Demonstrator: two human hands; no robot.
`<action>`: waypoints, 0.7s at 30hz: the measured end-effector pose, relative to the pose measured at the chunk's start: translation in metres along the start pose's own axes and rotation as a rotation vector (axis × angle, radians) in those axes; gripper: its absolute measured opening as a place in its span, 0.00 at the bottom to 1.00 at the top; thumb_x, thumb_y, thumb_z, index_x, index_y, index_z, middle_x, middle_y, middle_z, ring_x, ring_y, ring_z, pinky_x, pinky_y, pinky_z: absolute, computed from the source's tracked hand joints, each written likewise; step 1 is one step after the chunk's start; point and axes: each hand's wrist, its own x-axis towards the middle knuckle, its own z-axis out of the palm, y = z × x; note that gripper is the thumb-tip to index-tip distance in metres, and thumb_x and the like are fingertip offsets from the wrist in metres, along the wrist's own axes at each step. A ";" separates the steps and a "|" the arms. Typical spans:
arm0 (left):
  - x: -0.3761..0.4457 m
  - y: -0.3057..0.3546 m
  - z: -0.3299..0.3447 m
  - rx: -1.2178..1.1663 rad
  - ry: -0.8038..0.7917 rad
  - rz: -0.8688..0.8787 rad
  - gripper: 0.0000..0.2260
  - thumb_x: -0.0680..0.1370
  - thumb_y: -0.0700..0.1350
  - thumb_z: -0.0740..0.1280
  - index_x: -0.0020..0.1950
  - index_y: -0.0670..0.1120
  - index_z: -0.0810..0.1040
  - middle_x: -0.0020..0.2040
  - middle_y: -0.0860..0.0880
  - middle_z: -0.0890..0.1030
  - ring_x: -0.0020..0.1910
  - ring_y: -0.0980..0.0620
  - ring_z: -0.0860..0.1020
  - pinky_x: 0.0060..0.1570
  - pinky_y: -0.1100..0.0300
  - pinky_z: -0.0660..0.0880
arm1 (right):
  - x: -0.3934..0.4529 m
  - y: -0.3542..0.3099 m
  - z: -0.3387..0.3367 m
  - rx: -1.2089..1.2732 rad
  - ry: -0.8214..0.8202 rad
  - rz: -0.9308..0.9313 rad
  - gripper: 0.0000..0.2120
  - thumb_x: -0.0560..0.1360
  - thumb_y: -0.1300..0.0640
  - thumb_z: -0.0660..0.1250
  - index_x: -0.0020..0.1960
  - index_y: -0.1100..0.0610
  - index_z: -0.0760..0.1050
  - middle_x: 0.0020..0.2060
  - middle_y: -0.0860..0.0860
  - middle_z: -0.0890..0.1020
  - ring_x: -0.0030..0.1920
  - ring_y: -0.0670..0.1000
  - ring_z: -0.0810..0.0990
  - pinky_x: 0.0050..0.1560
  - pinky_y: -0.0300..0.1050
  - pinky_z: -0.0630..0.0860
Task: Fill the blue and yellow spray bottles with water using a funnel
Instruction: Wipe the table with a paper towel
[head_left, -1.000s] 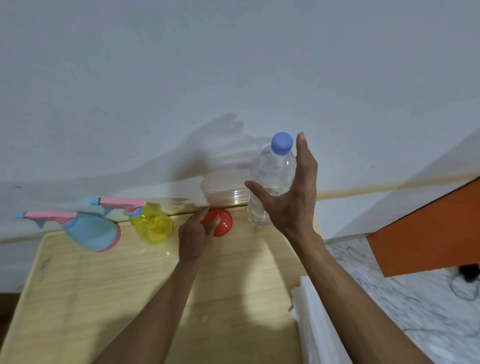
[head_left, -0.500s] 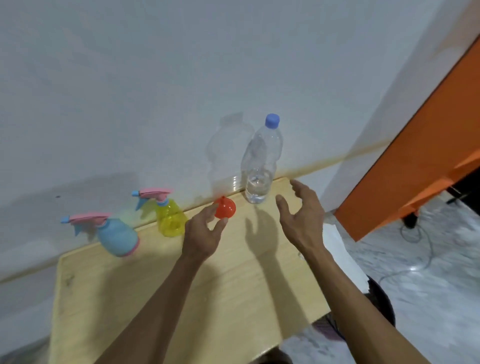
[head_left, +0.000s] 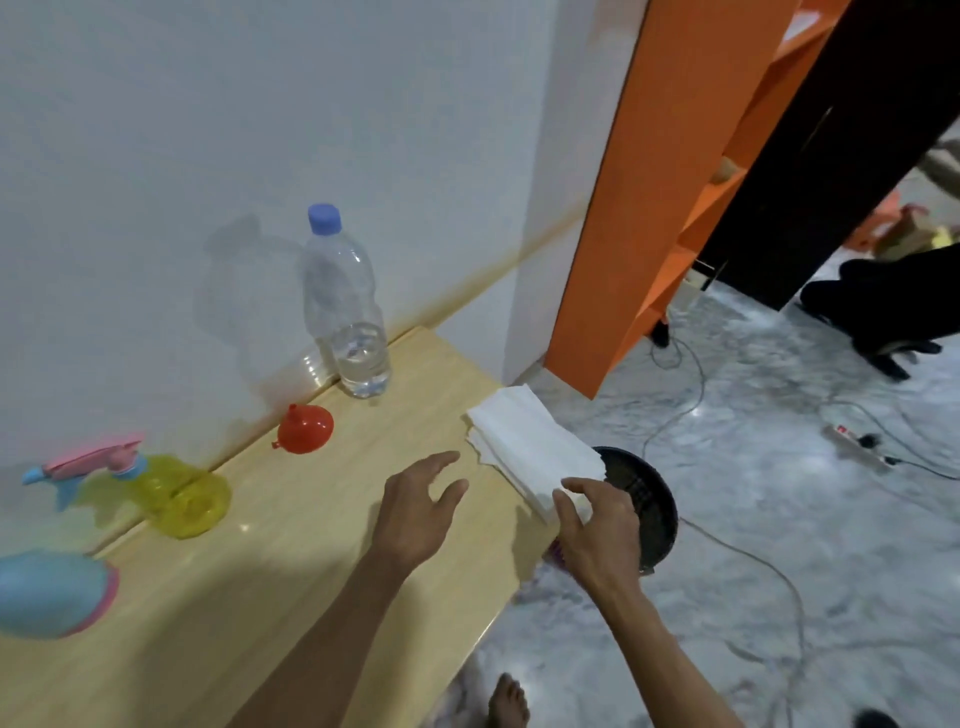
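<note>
At lower left: one blue spray bottle (head_left: 49, 592); above it one yellow spray bottle (head_left: 176, 493), capped; whether either holds water, cannot tell. Centre: one red funnel (head_left: 304, 429), one water bottle (head_left: 345, 306), nearly drained, capped. My left hand (head_left: 418, 512) hovers released. Right hand (head_left: 597, 530) pinches the tissue stack (head_left: 535, 447). Judged: filling finished.
</note>
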 end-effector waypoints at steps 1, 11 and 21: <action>0.009 -0.001 0.008 0.008 0.001 0.013 0.15 0.77 0.46 0.72 0.63 0.47 0.81 0.60 0.51 0.83 0.57 0.51 0.81 0.59 0.54 0.77 | 0.007 0.005 0.002 -0.012 0.012 -0.005 0.09 0.78 0.57 0.71 0.57 0.58 0.83 0.54 0.51 0.84 0.62 0.54 0.76 0.58 0.41 0.67; 0.096 -0.022 0.077 0.256 -0.037 0.200 0.13 0.75 0.45 0.74 0.59 0.49 0.84 0.66 0.46 0.79 0.65 0.44 0.74 0.65 0.54 0.71 | 0.071 0.055 0.064 -0.159 0.137 -0.230 0.12 0.74 0.48 0.72 0.52 0.55 0.85 0.56 0.52 0.85 0.62 0.61 0.78 0.64 0.57 0.74; 0.164 -0.026 0.120 0.403 -0.110 0.364 0.17 0.79 0.47 0.65 0.67 0.49 0.79 0.69 0.46 0.77 0.69 0.43 0.73 0.65 0.41 0.72 | 0.120 0.064 0.079 -0.165 0.240 -0.161 0.18 0.79 0.45 0.63 0.58 0.55 0.84 0.53 0.52 0.83 0.57 0.57 0.76 0.55 0.57 0.74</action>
